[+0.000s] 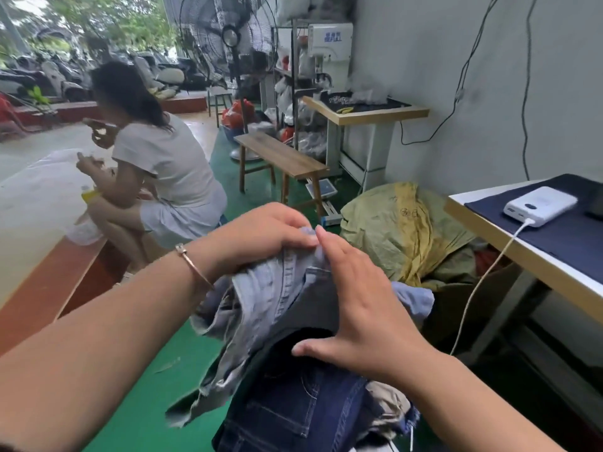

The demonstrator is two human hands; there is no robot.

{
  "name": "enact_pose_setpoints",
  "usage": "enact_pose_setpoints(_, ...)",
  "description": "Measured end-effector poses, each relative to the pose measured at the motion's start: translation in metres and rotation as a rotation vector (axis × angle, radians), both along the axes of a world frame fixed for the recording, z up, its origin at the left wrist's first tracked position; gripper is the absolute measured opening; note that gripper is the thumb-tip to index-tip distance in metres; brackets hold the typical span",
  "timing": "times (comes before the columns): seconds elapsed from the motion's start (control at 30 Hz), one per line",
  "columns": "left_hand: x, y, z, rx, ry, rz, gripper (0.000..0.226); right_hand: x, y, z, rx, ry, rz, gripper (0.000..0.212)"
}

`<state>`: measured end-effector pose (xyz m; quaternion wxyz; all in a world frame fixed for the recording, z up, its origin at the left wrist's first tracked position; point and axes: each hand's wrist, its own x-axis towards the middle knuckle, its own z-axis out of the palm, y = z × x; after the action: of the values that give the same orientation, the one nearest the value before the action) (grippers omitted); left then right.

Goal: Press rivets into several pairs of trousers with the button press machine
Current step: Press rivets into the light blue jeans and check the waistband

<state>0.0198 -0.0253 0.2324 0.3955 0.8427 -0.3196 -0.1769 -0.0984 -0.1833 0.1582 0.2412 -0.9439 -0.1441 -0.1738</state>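
Sack (401, 223) beside table (535, 269); bench (280, 154) behind

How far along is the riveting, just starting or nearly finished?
Nothing shows as finished; no rivets are visible. In hand: the left hand grips light blue jeans and the right hand lies flat on them, above a pile of dark jeans. Left: the pressing itself; the white machine stands across the room.

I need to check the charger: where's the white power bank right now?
In the head view it lies at the right, the white power bank on the dark blue mat of the table, its white cable hanging off the front edge.
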Motion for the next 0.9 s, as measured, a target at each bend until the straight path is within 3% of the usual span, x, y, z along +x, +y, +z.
enact_pose_setpoints(0.1, -0.004, -0.045, 0.037, -0.067, 0.057, -0.127, 0.011, -0.001, -0.007, 0.026, 0.136, -0.089, -0.136, 0.142)
enact_pose_setpoints(0.17, -0.013, -0.073, 0.056, -0.08, 0.095, -0.23, 0.013, -0.002, -0.024, 0.042, 0.314, -0.141, -0.255, 0.137)
enact_pose_setpoints(0.23, -0.024, -0.096, 0.071, -0.097, 0.027, -0.272, 0.015, -0.007, -0.043, 0.055, 0.493, -0.186, -0.333, 0.105)
enact_pose_setpoints(0.3, -0.028, -0.112, 0.082, -0.184, -0.121, -0.234, 0.02, -0.015, -0.062, 0.064, 0.552, -0.24, -0.351, 0.04)
enact_pose_setpoints(0.33, -0.028, -0.115, 0.085, -0.249, -0.208, -0.184, 0.024, -0.022, -0.073, 0.066, 0.612, -0.26, -0.378, 0.02)
enact_pose_setpoints(0.43, -0.025, -0.113, 0.084, -0.416, -0.408, -0.042, 0.04, -0.048, -0.107, 0.067, 0.935, -0.322, -0.521, 0.015)
enact_pose_setpoints(0.5, -0.029, -0.108, 0.067, -0.37, -0.322, -0.105, 0.06, -0.067, -0.123, 0.072, 1.144, -0.326, -0.568, 0.008)
enact_pose_setpoints(0.6, -0.028, -0.112, 0.029, 0.009, -0.31, -0.25, 0.086, -0.095, -0.137, 0.073, 1.3, -0.302, -0.613, 0.006)
enact_pose_setpoints(0.67, -0.026, -0.122, 0.013, 0.166, -0.236, -0.386, 0.078, -0.115, -0.14, 0.069, 1.335, -0.297, -0.645, 0.006)
enact_pose_setpoints(0.73, -0.025, -0.131, 0.001, 0.188, -0.011, -0.548, 0.051, -0.137, -0.143, 0.062, 1.376, -0.325, -0.693, 0.006)
enact_pose_setpoints(0.8, -0.03, -0.143, -0.008, 0.087, 0.195, -0.616, 0.028, -0.16, -0.146, 0.055, 1.435, -0.352, -0.743, 0.009)
enact_pose_setpoints(0.9, -0.048, -0.169, -0.006, -0.093, 0.283, -0.563, 0.028, -0.193, -0.151, 0.041, 1.489, -0.379, -0.82, 0.011)
